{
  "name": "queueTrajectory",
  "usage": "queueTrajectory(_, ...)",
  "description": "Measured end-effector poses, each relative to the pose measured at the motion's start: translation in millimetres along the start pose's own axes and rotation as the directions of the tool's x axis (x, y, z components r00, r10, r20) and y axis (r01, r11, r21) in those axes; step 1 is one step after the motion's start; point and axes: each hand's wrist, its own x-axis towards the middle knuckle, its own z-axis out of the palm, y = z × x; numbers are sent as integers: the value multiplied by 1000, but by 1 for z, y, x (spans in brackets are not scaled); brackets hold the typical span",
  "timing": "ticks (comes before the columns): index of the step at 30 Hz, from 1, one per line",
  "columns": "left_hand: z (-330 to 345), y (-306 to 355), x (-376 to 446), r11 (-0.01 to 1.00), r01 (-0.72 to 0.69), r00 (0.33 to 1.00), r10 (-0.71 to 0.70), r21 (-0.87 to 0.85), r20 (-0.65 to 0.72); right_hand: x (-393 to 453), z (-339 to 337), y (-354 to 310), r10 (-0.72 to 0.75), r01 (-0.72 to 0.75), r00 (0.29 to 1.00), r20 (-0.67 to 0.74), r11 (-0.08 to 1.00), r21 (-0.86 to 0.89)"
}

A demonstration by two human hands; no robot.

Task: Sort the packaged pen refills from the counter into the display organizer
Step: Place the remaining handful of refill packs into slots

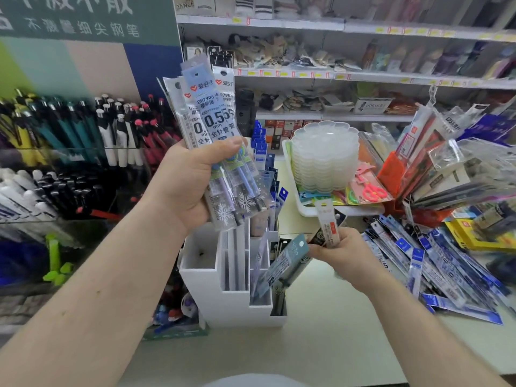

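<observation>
My left hand grips a fanned bunch of pale blue refill packs marked 0.5 mm, raised above the white stepped display organizer. My right hand pinches a few packs: a teal one angled down into a front organizer slot, a dark one and a white one pointing up. A heap of blue and white refill packs lies on the counter to the right. Blue packs stand in the organizer's rear slots.
A stack of clear plastic trays sits in a white tray with scissors behind the organizer. Packaged stationery piles at the right. Pen racks fill the left. Shelves run across the back.
</observation>
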Motion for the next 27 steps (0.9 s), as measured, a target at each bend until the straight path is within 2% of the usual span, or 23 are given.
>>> queueTrajectory(4, 5, -2, -2, 1000, 22, 1000, -22, -11, 8, -5, 11, 5, 74, -49, 988, 139, 984, -173)
queueTrajectory(6, 8, -3, -3, 1000, 23, 1000, -23, -9, 7, -6, 18, 7, 75, -44, 984, 164, 982, -185)
queueTrajectory(12, 7, -4, -3, 1000, 6, 1000, -6, -16, 5, -2, 5, 1, 27, -27, 998, -59, 1000, 1)
queueTrajectory(14, 5, -3, -3, 1000, 6, 1000, -6, -10, 9, -1, -1, -9, 77, -55, 995, -70, 959, 278)
queueTrajectory(15, 4, -2, -3, 1000, 8, 1000, -8, -6, 9, 1, -4, -15, 115, -86, 993, -34, 883, 462)
queueTrajectory(17, 2, -1, -4, 1000, 12, 1000, -12, -5, 7, 3, -9, -32, 155, -143, 987, 37, 760, 634)
queueTrajectory(23, -10, 7, -5, 1000, -18, 1000, 18, -6, -19, 3, -3, -72, 144, -150, 988, 51, 848, 508)
queueTrajectory(27, -18, 13, -7, 998, -63, 997, 62, -19, -34, 2, 5, -84, 101, -121, 993, 67, 837, 533)
